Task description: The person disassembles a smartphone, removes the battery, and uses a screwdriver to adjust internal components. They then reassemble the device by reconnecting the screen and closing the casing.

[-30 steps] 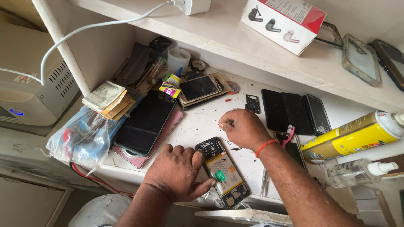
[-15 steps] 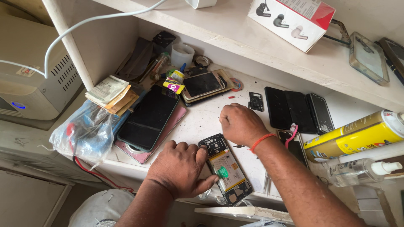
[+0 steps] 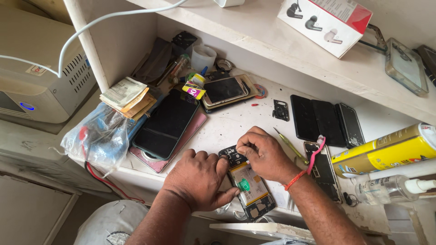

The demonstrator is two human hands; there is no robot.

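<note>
Opened phone (image 3: 249,186): we see it at the desk (image 3: 227,124) front edge, back off (battery showing).
Left hand (image 3: 197,179): our fingers press its left side, steadying it.
Right hand (image 3: 263,154): our fingers pinch together at its top end; what they grip we cannot tell.
Screwdriver (image 3: 290,146): just right of the opened phone.

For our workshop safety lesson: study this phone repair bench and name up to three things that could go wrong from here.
1. The opened phone lies at the bench edge; pressure from the left hand or right hand might tip it off.
2. Its exposed battery could be punctured by a tool.
3. The yellow spray can lies on its side and may roll.
</note>
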